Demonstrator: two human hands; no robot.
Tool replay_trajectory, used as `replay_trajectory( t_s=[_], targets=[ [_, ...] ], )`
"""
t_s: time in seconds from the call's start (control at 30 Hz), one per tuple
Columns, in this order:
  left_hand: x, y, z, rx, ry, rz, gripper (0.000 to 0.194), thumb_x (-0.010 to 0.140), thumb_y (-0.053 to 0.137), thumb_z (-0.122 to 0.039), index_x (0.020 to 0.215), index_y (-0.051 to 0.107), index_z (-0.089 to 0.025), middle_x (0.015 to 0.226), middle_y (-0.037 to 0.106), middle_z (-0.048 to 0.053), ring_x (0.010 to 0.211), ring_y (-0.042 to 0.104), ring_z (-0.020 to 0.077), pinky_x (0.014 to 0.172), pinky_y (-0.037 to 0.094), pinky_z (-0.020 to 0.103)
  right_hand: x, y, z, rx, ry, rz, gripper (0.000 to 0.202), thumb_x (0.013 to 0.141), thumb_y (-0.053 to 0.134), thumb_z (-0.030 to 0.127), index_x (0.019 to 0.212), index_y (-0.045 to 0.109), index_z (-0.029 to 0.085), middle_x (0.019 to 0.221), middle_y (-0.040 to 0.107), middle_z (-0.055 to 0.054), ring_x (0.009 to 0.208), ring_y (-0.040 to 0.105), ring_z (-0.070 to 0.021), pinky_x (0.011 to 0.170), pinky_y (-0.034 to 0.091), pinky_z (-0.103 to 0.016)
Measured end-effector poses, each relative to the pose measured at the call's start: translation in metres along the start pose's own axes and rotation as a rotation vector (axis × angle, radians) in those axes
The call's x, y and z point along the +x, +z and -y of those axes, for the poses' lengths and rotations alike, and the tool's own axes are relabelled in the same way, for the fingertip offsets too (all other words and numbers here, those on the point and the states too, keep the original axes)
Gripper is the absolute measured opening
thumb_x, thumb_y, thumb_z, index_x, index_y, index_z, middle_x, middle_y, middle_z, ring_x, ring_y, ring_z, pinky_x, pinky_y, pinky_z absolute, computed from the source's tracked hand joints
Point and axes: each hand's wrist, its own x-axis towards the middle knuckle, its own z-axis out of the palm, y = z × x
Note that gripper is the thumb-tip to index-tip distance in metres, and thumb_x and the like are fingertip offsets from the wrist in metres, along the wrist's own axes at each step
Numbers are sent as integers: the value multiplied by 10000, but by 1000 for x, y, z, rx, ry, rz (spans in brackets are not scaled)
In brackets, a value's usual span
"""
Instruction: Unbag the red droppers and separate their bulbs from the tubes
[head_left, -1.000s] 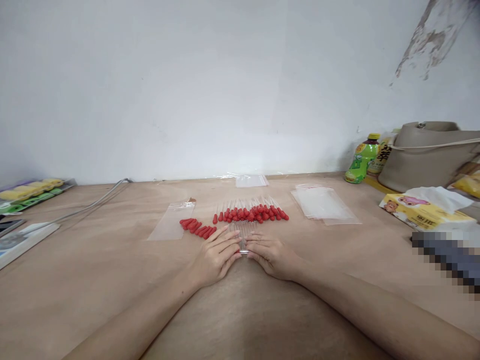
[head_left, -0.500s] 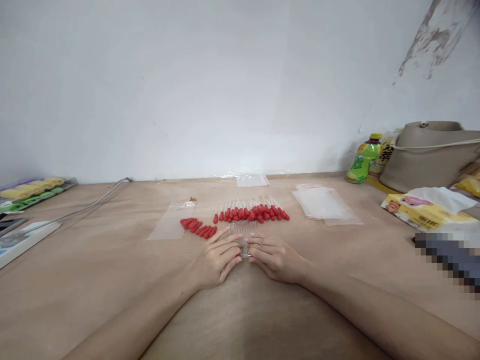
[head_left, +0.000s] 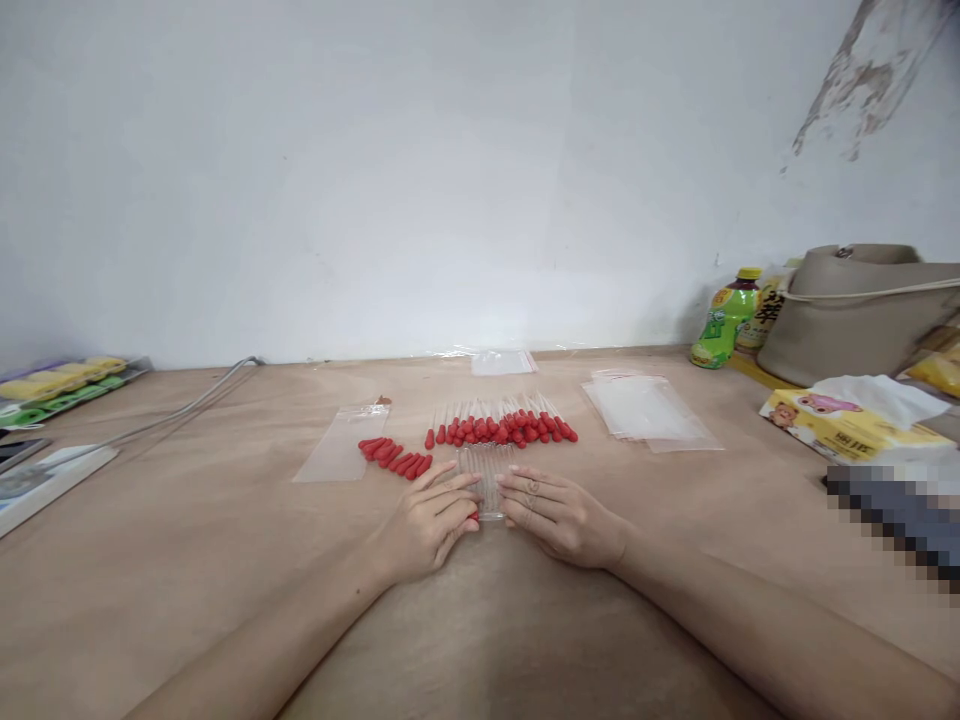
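A row of clear glass dropper tubes lies flat on the table between my two hands. My left hand is closed at the row's left side, thumb and fingers pinching a red rubber bulb that shows only in part. Stretched fingers of my right hand rest against the right side of the tubes; its thumb is mostly hidden. Just beyond the tubes lies a pile of droppers with red bulbs, glass ends pointing away. Loose red bulbs lie in a slanted row left of it.
One clear plastic bag lies at left, a stack of bags at right, another bag by the wall. Tissue pack, green bottle and beige bag stand right. A cable and power strip lie left.
My right hand has shifted slightly to the right, its fingers loosening, and more of the tubes' near ends shows. My left hand has moved slightly left, exposing more of the red bulb.
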Motion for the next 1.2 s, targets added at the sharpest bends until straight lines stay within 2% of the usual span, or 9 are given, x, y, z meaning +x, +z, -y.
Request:
replay_trajectory(
  t_s=[0.17, 0.27, 0.37, 0.43, 0.5, 0.63, 0.73, 1.0, 1.2],
  targets=[
    [-2, 2, -2, 0, 35, -50, 105, 839, 475, -178, 899, 560, -163, 891, 677, 38, 1049, 548, 183, 962, 370, 373, -5, -1, 0, 34, -6, -21, 209, 849, 473, 111, 1036, 565, 100, 1008, 651, -102, 1103, 511, -188, 980, 431, -377],
    [-8, -1, 1, -10, -25, -73, 116, 841, 463, -171, 895, 566, -173, 881, 667, 41, 979, 562, 178, 877, 414, 352, -13, -3, -5, 56, 22, -40, 254, 850, 456, 104, 1089, 541, 120, 1040, 634, -99, 1132, 485, -185, 976, 424, -390],
    [-18, -9, 18, 13, -222, -147, 134, 841, 458, -188, 884, 586, -182, 881, 634, 51, 860, 557, 172, 766, 441, 333, -25, -4, -15, 30, 165, -98, 263, 843, 472, 123, 1092, 551, 160, 976, 644, -81, 1035, 548, -183, 907, 454, -390],
    [-24, -17, 38, 37, -442, -229, 165, 842, 457, -245, 893, 606, -197, 876, 591, 53, 824, 542, 174, 726, 449, 329, -31, -3, -21, -17, 296, -122, 240, 835, 504, 164, 1060, 583, 196, 788, 643, -40, 834, 591, -159, 777, 483, -342],
    [-31, -26, 61, 57, -708, -297, 230, 842, 435, -313, 952, 611, -214, 890, 544, 58, 823, 529, 188, 710, 454, 342, -33, 0, -24, -63, 397, -118, 222, 828, 523, 204, 1033, 608, 214, 654, 582, -12, 686, 544, -140, 667, 457, -301],
    [-47, -38, 101, 57, -871, -297, 314, 820, 417, -375, 972, 617, -187, 788, 535, 71, 776, 528, 232, 663, 448, 390, -27, 7, -20, -67, 487, -61, 292, 844, 477, 200, 1122, 564, 180, 714, 561, -38, 680, 490, -148, 655, 413, -302],
    [-58, -36, 117, -14, -945, -249, 341, 791, 461, -411, 993, 596, -172, 715, 577, 43, 674, 556, 200, 594, 456, 344, -22, 10, -16, -61, 494, -44, 323, 850, 449, 187, 1161, 533, 167, 753, 561, -49, 700, 490, -155, 673, 404, -310],
    [-65, -23, 125, -162, -1025, -180, 382, 749, 491, -471, 907, 586, -137, 735, 640, 48, 679, 602, 176, 622, 472, 275, -23, 11, -17, -63, 495, -54, 302, 842, 454, 174, 1127, 551, 161, 755, 561, -52, 708, 487, -158, 679, 389, -309],
    [-60, -31, 115, -83, -1057, -193, 369, 802, 411, -466, 904, 602, -166, 810, 639, 34, 743, 581, 191, 678, 443, 289, -22, 8, -17, -50, 492, -33, 326, 832, 446, 151, 1147, 530, 165, 777, 566, -54, 712, 481, -157, 671, 378, -307]
  ],
)
